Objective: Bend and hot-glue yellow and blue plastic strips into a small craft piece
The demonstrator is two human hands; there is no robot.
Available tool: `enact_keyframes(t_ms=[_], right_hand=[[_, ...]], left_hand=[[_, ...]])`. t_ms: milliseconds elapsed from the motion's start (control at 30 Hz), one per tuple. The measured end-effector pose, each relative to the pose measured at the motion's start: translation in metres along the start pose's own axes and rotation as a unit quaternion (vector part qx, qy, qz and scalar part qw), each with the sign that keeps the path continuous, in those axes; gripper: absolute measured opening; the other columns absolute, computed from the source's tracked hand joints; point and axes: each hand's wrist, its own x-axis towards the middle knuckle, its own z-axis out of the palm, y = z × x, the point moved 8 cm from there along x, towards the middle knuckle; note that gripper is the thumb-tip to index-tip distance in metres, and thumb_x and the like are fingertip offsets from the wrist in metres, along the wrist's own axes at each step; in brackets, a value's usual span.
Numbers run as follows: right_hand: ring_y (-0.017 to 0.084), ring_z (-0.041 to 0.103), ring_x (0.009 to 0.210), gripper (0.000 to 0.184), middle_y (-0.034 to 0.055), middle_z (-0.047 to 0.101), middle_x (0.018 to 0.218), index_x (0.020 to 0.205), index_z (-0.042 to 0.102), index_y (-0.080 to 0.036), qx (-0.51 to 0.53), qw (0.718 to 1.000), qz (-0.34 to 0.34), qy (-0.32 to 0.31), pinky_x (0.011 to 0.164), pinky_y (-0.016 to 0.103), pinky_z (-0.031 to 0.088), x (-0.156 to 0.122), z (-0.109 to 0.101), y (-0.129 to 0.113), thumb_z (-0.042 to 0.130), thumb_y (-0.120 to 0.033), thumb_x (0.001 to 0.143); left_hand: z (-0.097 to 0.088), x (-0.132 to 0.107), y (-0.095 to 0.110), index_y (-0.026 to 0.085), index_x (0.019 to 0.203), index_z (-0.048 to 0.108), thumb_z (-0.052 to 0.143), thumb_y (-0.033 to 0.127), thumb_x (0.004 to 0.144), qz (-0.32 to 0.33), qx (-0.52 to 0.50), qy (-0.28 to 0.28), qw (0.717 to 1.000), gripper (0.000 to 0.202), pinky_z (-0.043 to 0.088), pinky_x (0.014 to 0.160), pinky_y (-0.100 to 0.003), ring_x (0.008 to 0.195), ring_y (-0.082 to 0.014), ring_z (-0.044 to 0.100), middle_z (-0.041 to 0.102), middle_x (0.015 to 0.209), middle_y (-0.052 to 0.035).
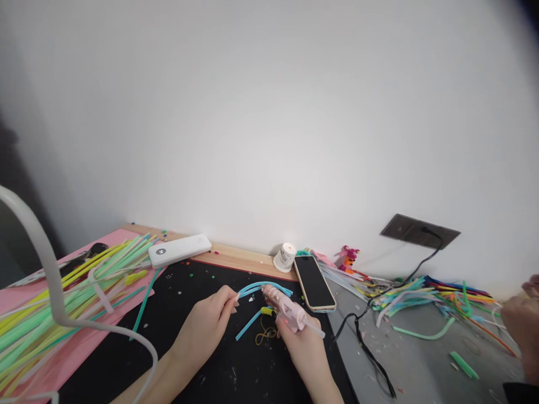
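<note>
Between the thumb and fingers of my left hand [217,310] is one end of a bent blue pipe cleaner [252,285], which arches to the right over the black mat. My right hand [304,342] is wrapped round a pale pink glue gun [290,313] with a clear glue stick poking from its back. The gun's stained nozzle end lies close by the blue strand; I cannot tell whether they touch. Below them on the mat are a short blue piece [248,325], a small yellow piece [266,311] and a tan loop of thin band [266,336].
A phone [315,282], paper cup [285,257] and white power bank [180,251] stand along the back. Pipe cleaners [84,303] are heaped at left, more [404,297] at right. A black cord [370,348] runs from the wall socket [419,230]. Another person's hand [522,320] shows at far right.
</note>
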Motion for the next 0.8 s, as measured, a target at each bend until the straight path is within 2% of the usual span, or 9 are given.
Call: enact_keyframes(t_ms=[100,333,467,633,800], right_hand=[[0.018,0.066,0.075,0.032,0.003,0.072,0.093,0.106,0.066,-0.022,0.022,1.0,-0.008,-0.008,0.07,0.024,0.051,0.001,0.0,-0.003,0.05,-0.017,0.078],[0.019,0.066,0.065,0.026,0.0053,0.073,0.081,0.096,0.07,-0.016,0.02,0.999,0.014,0.043,0.06,0.023,0.052,0.0,-0.008,0.006,0.054,-0.021,0.076],[0.018,0.064,0.062,0.026,0.0045,0.072,0.078,0.096,0.069,-0.017,0.002,1.0,0.003,0.025,0.056,0.022,0.05,-0.001,-0.004,0.002,0.052,-0.02,0.077],[0.014,0.056,0.049,0.013,0.0015,0.063,0.057,0.075,0.066,-0.016,-0.032,0.999,0.014,0.01,0.046,0.02,0.041,-0.004,0.004,0.005,0.053,-0.02,0.076],[0.012,0.048,0.046,0.014,-0.0021,0.053,0.054,0.065,0.054,-0.018,-0.021,0.999,0.013,-0.021,0.044,0.02,0.035,-0.007,0.014,0.005,0.051,-0.022,0.078]], left_hand=[[0.0,0.0,-0.001,0.023,0.08,0.05,0.031,0.028,0.091,-0.002,-0.006,0.003,1.0,0.022,0.045,0.066,-0.025,0.075,-0.0172,0.064,0.065,0.078,-0.0008],[-0.001,0.001,-0.003,0.023,0.079,0.05,0.033,0.029,0.09,-0.006,-0.017,0.009,1.0,0.022,0.046,0.065,-0.025,0.074,-0.0177,0.065,0.066,0.077,-0.0005],[-0.002,0.001,-0.004,0.023,0.078,0.05,0.033,0.028,0.09,-0.008,-0.022,0.015,1.0,0.021,0.047,0.066,-0.025,0.074,-0.0176,0.065,0.066,0.077,-0.0004],[0.0,0.001,-0.002,0.023,0.078,0.05,0.032,0.028,0.09,-0.005,-0.029,0.004,1.0,0.022,0.047,0.066,-0.025,0.074,-0.0175,0.065,0.066,0.076,-0.0003],[0.003,0.0,0.001,0.022,0.078,0.05,0.032,0.027,0.091,-0.001,-0.03,-0.006,1.0,0.022,0.046,0.066,-0.025,0.075,-0.0169,0.065,0.065,0.076,-0.0004]])
